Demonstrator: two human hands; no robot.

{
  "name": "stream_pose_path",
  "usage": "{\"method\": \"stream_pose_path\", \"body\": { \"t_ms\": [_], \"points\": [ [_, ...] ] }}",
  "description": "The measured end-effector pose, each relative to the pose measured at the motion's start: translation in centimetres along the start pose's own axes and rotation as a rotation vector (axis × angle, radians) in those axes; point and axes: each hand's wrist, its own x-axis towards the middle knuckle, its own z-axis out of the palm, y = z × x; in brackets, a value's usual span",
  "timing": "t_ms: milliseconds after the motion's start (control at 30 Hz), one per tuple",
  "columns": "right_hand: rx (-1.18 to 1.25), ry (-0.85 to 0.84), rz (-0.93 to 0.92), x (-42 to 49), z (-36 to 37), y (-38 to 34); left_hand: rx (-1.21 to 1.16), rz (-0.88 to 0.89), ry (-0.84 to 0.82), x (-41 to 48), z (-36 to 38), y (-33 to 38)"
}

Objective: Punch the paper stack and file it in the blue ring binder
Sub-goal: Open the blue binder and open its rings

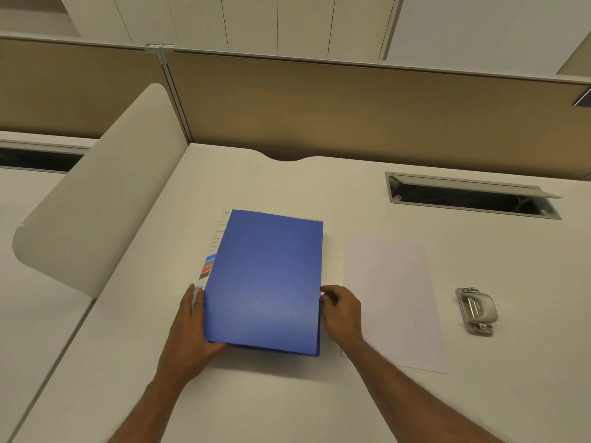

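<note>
The blue ring binder (265, 279) lies closed on the white desk, its spine side with a white label and coloured tabs to the left. My left hand (188, 334) grips the binder's left near edge, thumb on top. My right hand (340, 311) holds the right edge of the cover with its fingertips. The white paper stack (393, 298) lies flat just right of the binder, partly under my right forearm. A grey metal hole punch (476, 310) rests further right, apart from both hands.
A curved white divider panel (96, 199) rises at the left edge of the desk (287, 394). A tan partition wall (351, 107) runs along the back. An open cable slot (470, 196) with a raised lid sits at the back right.
</note>
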Motion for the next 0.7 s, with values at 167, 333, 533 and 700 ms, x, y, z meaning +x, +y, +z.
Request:
{"method": "stream_pose_path", "body": {
  "t_ms": [167, 333, 533, 700],
  "points": [
    [-0.103, -0.21, -0.053, 0.1, 1.6, -0.1, -0.384, 0.02, 0.16, -0.7, -0.4, -0.6],
    [-0.169, -0.188, -0.075, 0.3, 2.0, 0.5, -0.827, -0.226, 0.319, -1.2, -0.8, -0.6],
    [-0.167, -0.181, -0.084, 0.6, 2.3, 0.5, -1.134, -0.537, 0.534, -0.4, -1.5, -1.2],
    [-0.171, -0.187, -0.093, 0.8, 2.3, 0.5, -0.986, -0.74, 0.858, -0.6, -0.8, -0.9]
  ]
}}
